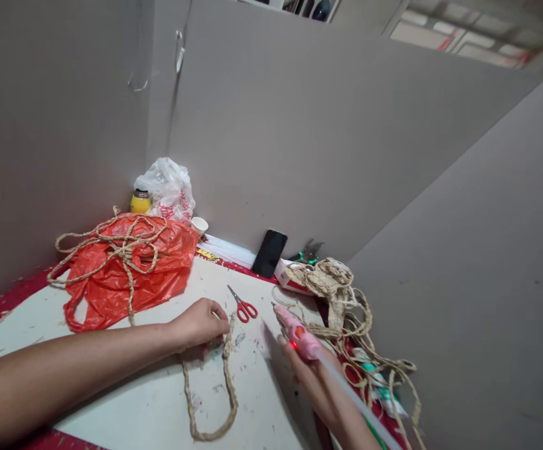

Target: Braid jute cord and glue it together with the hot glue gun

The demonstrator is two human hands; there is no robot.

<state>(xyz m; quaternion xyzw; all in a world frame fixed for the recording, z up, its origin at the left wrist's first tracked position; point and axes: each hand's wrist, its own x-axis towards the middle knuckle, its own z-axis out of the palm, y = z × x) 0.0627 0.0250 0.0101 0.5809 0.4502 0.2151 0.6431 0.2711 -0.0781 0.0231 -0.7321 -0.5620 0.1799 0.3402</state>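
My left hand [203, 322] is closed on a braided straw cord [232, 390], pinching it near one end. From the fingers the cord hangs down in a U-shaped loop over the white board [262, 400]. In my right hand [315, 384] is a pink hot glue gun [305, 342] with a red light lit on its side. Its nozzle points up and left, away from the cord, and a long translucent glue stick [353, 394] runs out of its back. Red-handled scissors [243, 305] lie between the two hands.
A red plastic bag [172, 262] with coiled cord lies at left, near a yellow jar [140, 202], a white plastic bag [168, 184] and a paper cup [199, 225]. A black phone [270, 253] leans on the grey partition [271, 125]. Green-handled pliers [307, 255] and piled braid [330, 278] are at right.
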